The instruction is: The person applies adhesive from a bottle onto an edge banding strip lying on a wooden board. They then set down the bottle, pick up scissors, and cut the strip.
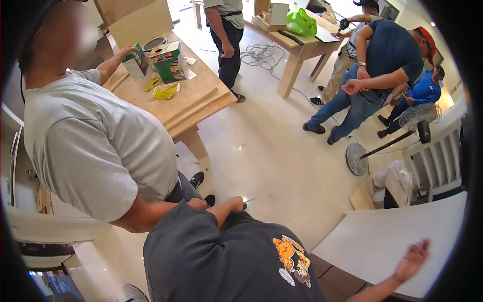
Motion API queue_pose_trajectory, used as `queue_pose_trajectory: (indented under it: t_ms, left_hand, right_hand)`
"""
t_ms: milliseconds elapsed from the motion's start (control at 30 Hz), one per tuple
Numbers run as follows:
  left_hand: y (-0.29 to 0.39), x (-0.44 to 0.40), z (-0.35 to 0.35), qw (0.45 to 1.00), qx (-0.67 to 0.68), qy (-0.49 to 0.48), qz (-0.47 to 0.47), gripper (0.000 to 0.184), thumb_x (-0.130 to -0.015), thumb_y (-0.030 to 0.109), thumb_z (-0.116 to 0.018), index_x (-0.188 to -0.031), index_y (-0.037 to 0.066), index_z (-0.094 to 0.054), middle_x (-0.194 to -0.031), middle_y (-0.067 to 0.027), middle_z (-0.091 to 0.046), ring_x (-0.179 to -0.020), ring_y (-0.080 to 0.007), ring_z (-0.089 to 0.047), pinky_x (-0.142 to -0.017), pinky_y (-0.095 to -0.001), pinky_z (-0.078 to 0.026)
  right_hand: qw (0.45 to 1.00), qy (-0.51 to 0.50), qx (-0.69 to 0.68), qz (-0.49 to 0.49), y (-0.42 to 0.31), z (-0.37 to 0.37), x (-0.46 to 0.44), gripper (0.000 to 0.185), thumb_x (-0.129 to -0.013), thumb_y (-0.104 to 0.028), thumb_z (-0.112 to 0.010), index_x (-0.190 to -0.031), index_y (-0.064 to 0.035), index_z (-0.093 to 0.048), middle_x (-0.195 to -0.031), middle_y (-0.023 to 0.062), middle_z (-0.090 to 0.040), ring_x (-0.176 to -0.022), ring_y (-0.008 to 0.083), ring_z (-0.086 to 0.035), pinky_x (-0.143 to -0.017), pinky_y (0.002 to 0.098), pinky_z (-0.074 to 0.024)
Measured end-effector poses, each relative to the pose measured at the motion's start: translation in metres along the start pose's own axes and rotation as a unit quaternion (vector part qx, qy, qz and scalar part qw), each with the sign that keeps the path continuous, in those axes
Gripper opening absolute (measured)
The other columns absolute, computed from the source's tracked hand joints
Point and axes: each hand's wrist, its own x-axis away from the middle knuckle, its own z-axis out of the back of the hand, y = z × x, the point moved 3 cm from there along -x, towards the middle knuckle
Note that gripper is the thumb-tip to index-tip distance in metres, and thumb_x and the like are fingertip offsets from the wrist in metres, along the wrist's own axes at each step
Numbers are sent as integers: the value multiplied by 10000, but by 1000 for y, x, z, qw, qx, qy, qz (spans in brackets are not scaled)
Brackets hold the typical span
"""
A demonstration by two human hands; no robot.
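Observation:
My left hand is closed in front of my dark printed T-shirt. A small dark end and a thin bright sliver show by its fingers; I cannot make out what it is. Off to the lower right, my right hand is stretched out, slightly blurred, fingers apart and holding nothing. It appears over a white panel or tabletop; whether it touches the surface, I cannot tell. Close on my left stands a person in a grey T-shirt, one hand near my left forearm.
That person's other hand rests at a green can on a wooden workbench, beside another tin and yellow cloths. Several people stand around a second bench. A floor fan and cables are on the tiled floor.

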Motion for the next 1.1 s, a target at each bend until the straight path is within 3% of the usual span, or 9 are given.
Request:
queue_pose_trajectory:
  t_ms: [33, 133, 233, 400, 533, 667, 867, 967, 1100]
  left_hand:
    - [-11, 8, -3, 997, 46, 37, 45, 268, -787, 192, -545, -864, -8, -704, -925, -241, -672, -875, -406, -648, -791, -459, -511]
    - [-41, 10, -19, 990, 67, 87, 85, 245, -786, 201, -558, -808, 5, -704, -890, -223, -680, -855, -398, -655, -778, -454, -513]
    - [-66, -13, -41, 997, -55, 58, 23, 236, -785, 200, -559, -786, 17, -707, -867, -208, -686, -849, -392, -658, -772, -447, -514]
    - [-52, -2, -34, 998, -22, 40, 49, 271, -786, 213, -563, -861, -5, -706, -921, -231, -679, -894, -399, -650, -800, -450, -509]
    - [-25, 23, -13, 983, 123, 65, 123, 326, -791, 230, -568, -943, -31, -691, -984, -260, -661, -940, -404, -639, -826, -455, -501]
    - [-5, 28, 5, 988, 112, 35, 99, 333, -784, 229, -567, -951, -32, -688, -1003, -267, -654, -957, -408, -633, -838, -456, -495]
    - [16, 6, 28, 991, 80, 83, 74, 333, -754, 241, -582, -928, -21, -691, -982, -261, -659, -949, -410, -630, -854, -465, -493]
    - [26, -10, 32, 993, 76, 62, 62, 336, -748, 243, -580, -926, -18, -694, -979, -255, -662, -950, -407, -630, -857, -465, -495]
    - [37, -31, 24, 997, 48, 44, 37, 346, -747, 261, -593, -922, -19, -695, -980, -253, -663, -942, -409, -633, -848, -460, -501]
  right_hand:
    - [977, 127, 162, -60, 56, -8, 17, 435, -1006, -216, -433, -1372, 16, -397, -1126, 81, -553, -892, 162, -543, -790, 285, -472]
    - [882, 73, 314, -343, 191, 5, 53, 258, -979, -324, -526, -1092, -97, -573, -934, 28, -609, -764, 111, -554, -668, 254, -451]
    - [841, 81, 273, -460, 300, 36, 126, 255, -948, -321, -588, -1058, -93, -566, -894, 41, -609, -686, 114, -561, -572, 252, -458]
    - [657, -244, 568, -432, 347, 60, 236, 181, -940, -248, -571, -881, -78, -597, -723, 35, -599, -648, 166, -592, -557, 314, -473]
    - [588, -294, 650, -380, 319, 120, 298, 207, -932, -224, -569, -800, -67, -600, -723, 63, -627, -677, 205, -617, -582, 357, -479]
    - [620, -182, 650, -399, 297, 169, 331, 254, -923, -200, -568, -718, -55, -602, -722, 91, -655, -706, 244, -642, -607, 401, -485]
    - [739, 280, 306, -531, 304, 202, 351, 155, -894, -148, -610, -791, -82, -515, -599, 22, -509, -458, 134, -492, -367, 280, -357]
    - [728, 379, 304, -484, 308, 183, 345, 152, -864, -116, -645, -799, -69, -516, -566, 7, -483, -462, 134, -491, -376, 282, -368]
    - [727, 342, 386, -454, 308, 185, 364, 150, -808, -89, -697, -761, -47, -562, -551, 5, -512, -491, 121, -508, -415, 281, -390]
